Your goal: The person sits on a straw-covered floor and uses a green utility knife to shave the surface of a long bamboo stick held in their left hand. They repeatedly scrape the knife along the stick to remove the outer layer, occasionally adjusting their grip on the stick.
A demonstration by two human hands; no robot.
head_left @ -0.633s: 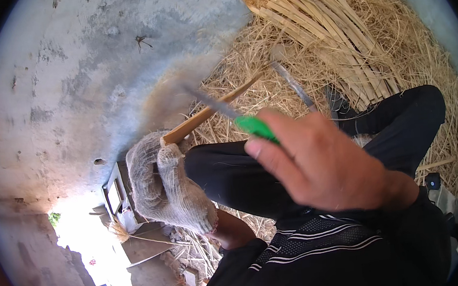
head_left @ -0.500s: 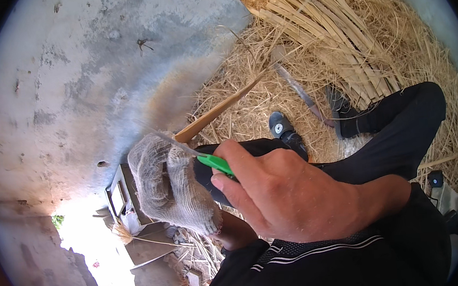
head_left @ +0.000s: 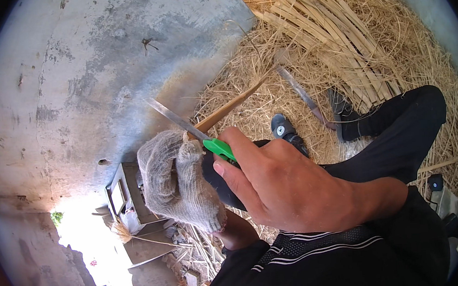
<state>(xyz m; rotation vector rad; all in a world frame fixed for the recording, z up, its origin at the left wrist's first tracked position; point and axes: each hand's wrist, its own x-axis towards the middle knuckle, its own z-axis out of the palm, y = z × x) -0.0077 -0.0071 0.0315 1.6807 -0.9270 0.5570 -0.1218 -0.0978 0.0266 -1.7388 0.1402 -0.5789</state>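
Lying beside a blotchy grey wall (head_left: pixel 93 89): loose straw (head_left: pixel 418 61)

The knife handle (head_left: pixel 220 149) in the right grip (head_left: pixel 293 189) is bright green, and its blade (head_left: pixel 171 114) is silver-grey. The glove (head_left: pixel 157 163) on the left grip (head_left: pixel 182 182) is greyish white with fine ribbed lines. Beyond this grip, the strip (head_left: pixel 226 109) is orange-brown. Below the right grip, the black shirt (head_left: pixel 327 273) has white stripes.
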